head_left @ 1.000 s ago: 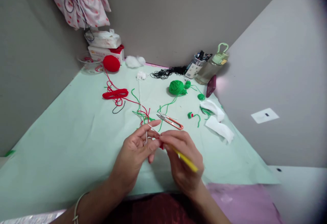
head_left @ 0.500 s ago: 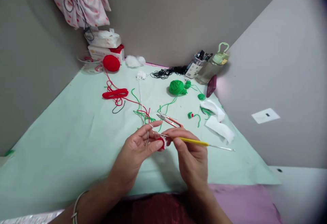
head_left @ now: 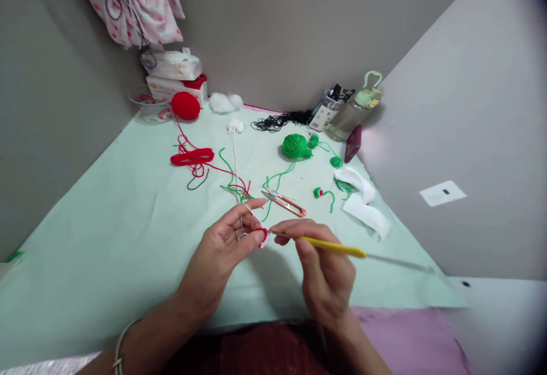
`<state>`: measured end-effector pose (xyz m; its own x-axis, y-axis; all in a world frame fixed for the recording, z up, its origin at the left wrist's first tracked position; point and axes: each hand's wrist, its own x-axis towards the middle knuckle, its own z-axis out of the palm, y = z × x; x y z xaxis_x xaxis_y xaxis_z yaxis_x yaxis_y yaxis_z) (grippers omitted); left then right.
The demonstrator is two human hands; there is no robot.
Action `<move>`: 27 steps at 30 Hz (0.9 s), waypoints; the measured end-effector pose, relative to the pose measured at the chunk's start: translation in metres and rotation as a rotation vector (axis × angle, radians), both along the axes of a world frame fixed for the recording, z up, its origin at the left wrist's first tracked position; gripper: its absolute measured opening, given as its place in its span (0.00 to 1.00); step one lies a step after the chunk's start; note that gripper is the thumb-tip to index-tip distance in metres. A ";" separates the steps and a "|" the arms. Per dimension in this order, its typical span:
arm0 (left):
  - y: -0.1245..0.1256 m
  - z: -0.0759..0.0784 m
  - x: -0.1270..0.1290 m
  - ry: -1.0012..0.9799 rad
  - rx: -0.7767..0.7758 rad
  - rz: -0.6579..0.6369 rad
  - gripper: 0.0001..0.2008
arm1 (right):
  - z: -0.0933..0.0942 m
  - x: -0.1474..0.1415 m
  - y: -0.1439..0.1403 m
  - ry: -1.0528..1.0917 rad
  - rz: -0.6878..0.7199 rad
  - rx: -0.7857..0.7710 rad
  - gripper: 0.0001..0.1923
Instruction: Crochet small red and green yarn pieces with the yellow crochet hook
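Observation:
Between thumb and fingers, my left hand [head_left: 220, 249] pinches a small red and white crochet piece [head_left: 262, 238]. White yarn [head_left: 236, 164] runs over its raised index finger and back across the table to a white bundle. My right hand [head_left: 327, 269] is closed around the yellow handle of a crochet hook [head_left: 335, 246]. One metal end of the hook points at the crochet piece; the other sticks out to the right, blurred. Just beyond my hands lie orange-handled thread snips [head_left: 288, 203].
A red yarn hank [head_left: 192, 157] and red ball [head_left: 186, 105] are at left. Behind sit black yarn [head_left: 280, 121] and a green ball [head_left: 294, 146]. A bottle [head_left: 352, 110], pen cup [head_left: 325, 110] and white strips [head_left: 366, 218] are at right.
My right hand has moved slightly right with the hook, whose far end swings outward and down. The crochet piece and my left hand have shifted a little left, and the piece has turned.

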<state>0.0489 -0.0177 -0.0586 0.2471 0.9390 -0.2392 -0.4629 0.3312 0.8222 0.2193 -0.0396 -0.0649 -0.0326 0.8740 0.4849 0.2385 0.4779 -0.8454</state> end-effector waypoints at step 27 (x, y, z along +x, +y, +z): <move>0.009 0.000 0.005 -0.286 -0.260 -0.077 0.17 | -0.001 -0.001 0.000 0.014 -0.132 0.094 0.15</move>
<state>0.0535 -0.0087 -0.0584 0.4052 0.8324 -0.3781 -0.6269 0.5540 0.5478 0.2185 -0.0400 -0.0660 0.0867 0.8211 0.5641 0.2930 0.5202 -0.8022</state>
